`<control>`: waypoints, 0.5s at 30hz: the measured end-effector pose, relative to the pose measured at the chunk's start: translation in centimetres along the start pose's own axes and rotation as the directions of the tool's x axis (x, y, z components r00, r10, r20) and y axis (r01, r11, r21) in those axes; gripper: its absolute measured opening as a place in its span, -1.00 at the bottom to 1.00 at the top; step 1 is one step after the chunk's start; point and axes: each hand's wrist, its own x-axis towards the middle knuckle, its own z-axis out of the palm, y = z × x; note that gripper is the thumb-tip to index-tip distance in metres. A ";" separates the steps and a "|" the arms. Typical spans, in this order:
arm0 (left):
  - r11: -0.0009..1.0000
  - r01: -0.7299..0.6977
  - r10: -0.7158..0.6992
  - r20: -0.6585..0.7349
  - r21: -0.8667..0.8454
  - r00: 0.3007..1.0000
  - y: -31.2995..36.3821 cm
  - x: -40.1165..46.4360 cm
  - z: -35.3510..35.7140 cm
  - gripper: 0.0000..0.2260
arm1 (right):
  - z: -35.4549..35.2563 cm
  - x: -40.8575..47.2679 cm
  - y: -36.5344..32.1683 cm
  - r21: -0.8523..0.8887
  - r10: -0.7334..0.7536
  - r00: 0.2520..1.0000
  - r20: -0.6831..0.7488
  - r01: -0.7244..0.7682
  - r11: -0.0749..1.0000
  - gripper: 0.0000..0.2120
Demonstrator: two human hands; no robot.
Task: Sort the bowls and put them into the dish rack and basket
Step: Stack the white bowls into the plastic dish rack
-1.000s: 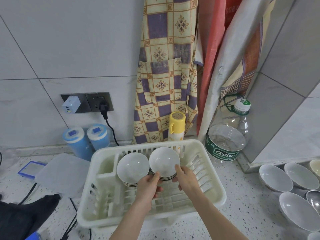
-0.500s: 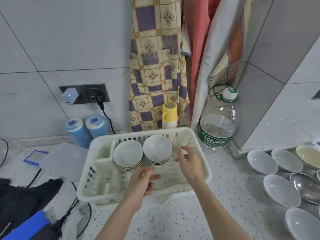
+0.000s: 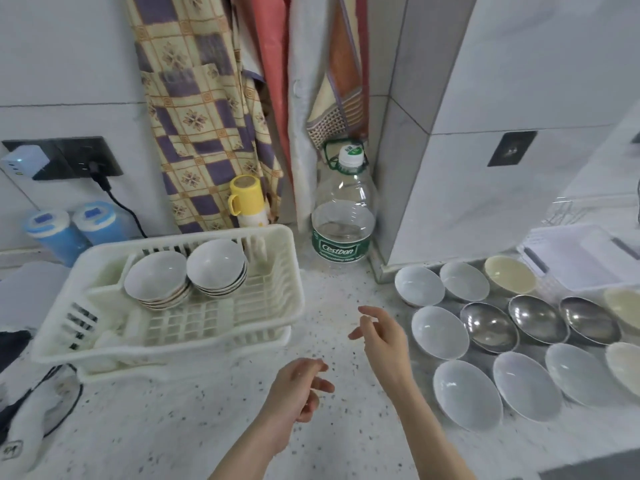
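Observation:
A cream plastic dish rack (image 3: 277, 296) stands at the left. Two stacks of small white bowls lean in it, one on the left (image 3: 156, 282) and one on the right (image 3: 216, 266). On the counter at the right lie several loose bowls: white ones (image 3: 440, 332), steel ones (image 3: 488, 325) and cream ones (image 3: 509, 275). My left hand (image 3: 298, 389) hovers over the counter in front of the rack, fingers loosely curled, holding nothing. My right hand (image 3: 381, 334) hangs empty and relaxed between the rack and the loose bowls.
A large water bottle (image 3: 343, 220) stands in the corner behind my hands. A yellow-capped flask (image 3: 246, 202) and two blue canisters (image 3: 72, 226) sit behind the rack. A white tray (image 3: 585, 258) is at the far right. Cables and a dark cloth lie at the left edge.
Both hands have let go of the right bowl stack and drawn back out of the rack to the right. My view has swung right, showing more loose bowls.

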 end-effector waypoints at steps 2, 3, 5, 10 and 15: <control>0.996 0.061 -0.065 0.058 0.071 0.996 -1.2 0.3 4.4 -0.82 | -3.4 -0.3 1.7 -0.004 0.020 1.000 -0.011 -0.020 1.000 -0.80; 0.991 0.082 -0.091 0.089 0.103 0.992 -1.8 0.5 6.4 -0.82 | -5.0 -0.4 2.6 0.005 0.037 0.999 -0.016 -0.037 0.999 -0.81; 0.983 0.106 -0.126 0.139 0.147 0.982 -2.9 1.0 10.3 -0.80 | -8.0 -0.9 4.3 0.044 0.081 0.996 -0.033 -0.079 0.996 -0.84; 0.964 0.108 -0.148 0.153 0.243 0.977 -5.0 2.0 17.7 -0.72 | -14.6 -2.7 8.5 0.287 0.334 0.921 -0.203 -0.270 0.919 -0.81; 0.964 0.092 -0.134 0.158 0.250 0.978 -6.5 2.3 21.3 -0.66 | -19.2 -4.7 12.6 0.348 0.509 0.818 -0.269 -0.410 0.843 -0.64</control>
